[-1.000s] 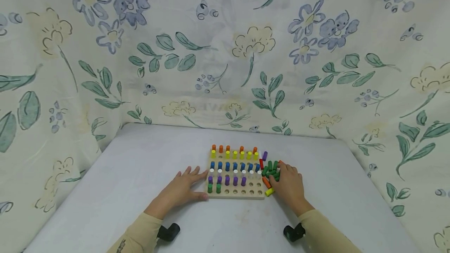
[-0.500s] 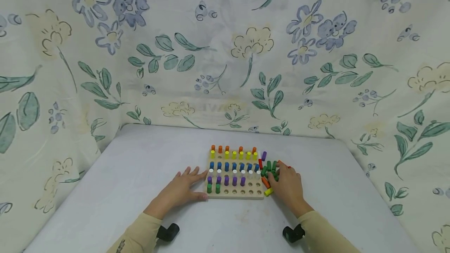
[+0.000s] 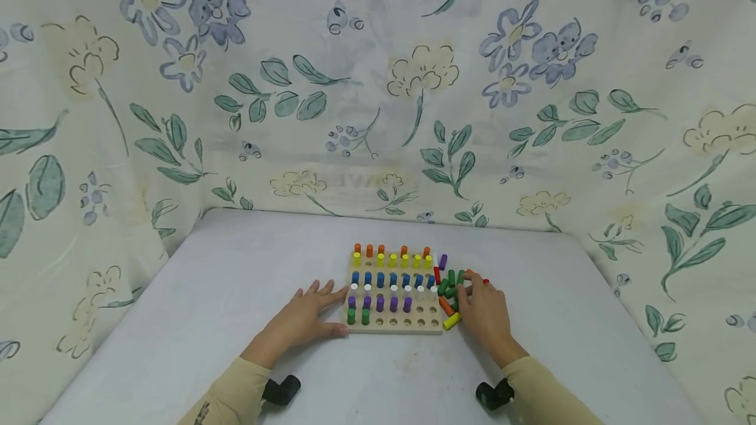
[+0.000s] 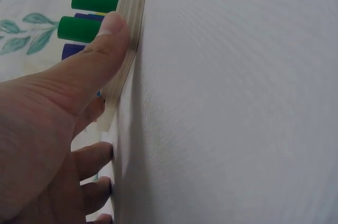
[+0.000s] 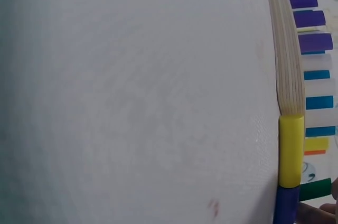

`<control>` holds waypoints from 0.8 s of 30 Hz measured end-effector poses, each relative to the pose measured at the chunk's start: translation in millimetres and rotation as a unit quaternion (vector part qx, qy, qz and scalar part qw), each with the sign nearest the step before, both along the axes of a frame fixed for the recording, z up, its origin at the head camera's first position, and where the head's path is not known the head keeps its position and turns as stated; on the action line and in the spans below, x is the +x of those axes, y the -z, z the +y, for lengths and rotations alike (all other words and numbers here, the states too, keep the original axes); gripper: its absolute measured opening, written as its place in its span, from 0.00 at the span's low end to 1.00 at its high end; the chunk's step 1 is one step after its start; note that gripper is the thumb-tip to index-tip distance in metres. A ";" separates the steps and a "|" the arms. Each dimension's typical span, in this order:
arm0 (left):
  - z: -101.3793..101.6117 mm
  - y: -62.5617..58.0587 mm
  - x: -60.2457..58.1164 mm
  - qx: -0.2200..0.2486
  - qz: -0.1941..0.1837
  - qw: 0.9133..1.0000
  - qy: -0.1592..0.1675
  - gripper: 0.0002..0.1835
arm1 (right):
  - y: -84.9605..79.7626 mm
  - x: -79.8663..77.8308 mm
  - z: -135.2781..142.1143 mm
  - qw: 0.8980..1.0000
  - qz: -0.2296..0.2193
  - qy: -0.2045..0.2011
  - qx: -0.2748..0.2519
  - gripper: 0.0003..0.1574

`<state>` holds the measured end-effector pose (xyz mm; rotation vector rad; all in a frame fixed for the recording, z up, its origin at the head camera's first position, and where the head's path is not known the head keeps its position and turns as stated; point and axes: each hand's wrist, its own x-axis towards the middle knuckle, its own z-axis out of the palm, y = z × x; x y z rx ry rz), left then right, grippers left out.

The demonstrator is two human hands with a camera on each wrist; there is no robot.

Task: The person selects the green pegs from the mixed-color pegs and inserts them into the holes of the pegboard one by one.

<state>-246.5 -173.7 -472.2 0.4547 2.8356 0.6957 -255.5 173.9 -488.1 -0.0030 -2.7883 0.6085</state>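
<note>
The wooden pegboard point(image 3: 392, 329) is being carried by the white table point(image 3: 177, 326), well inside its left, right and far edges. The board's left edge is being touched by the left hand point(image 3: 304, 320); its fingers are being held spread and wide, clasping nothing, and its thumb is being laid against the near edge, beside the near left corner.

Beyond the right edge, the loose green pegs point(image 3: 451, 277) are being reached into by the right hand point(image 3: 485, 310). Its grip is being kept narrow, thumb close to forefinger, and a green peg point(image 5: 315, 189) is being touched by a finger; whether it is being pinched cannot be told. A yellow peg point(image 3: 451, 321) and an orange peg point(image 3: 445, 307) are being left lying near the near right corner, a red peg point(image 3: 437, 275) along the right edge, and a purple peg point(image 3: 443, 262) near the far right corner.

On the board, two green row pegs point(image 3: 351, 316) are being held in the nearest row, toward the near left corner, with open holes being shown rightward. Behind them purple row pegs point(image 3: 380, 303), white pegs point(image 3: 407, 289), blue pegs point(image 3: 380, 279), yellow row pegs point(image 3: 392, 260) and far-edge orange row pegs point(image 3: 369, 250) are being held upright.
</note>
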 end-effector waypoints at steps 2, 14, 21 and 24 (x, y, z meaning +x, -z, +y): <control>-0.2 0.1 0.2 0.001 0.000 1.000 0.001 0.48 | 0.0 0.4 0.8 1.000 0.002 0.002 -0.004 0.22; -0.7 0.4 1.4 -0.003 0.000 1.000 -0.001 0.47 | 2.9 -1.4 3.2 1.000 -0.005 0.006 -0.009 0.23; -0.9 1.2 0.3 -0.003 0.000 1.000 -0.002 0.47 | 3.1 -1.2 3.4 1.000 0.014 0.002 -0.016 0.23; -1.0 1.5 -0.1 -0.001 0.002 1.000 0.000 0.47 | 3.0 -0.2 3.5 0.999 0.018 -0.002 -0.026 0.24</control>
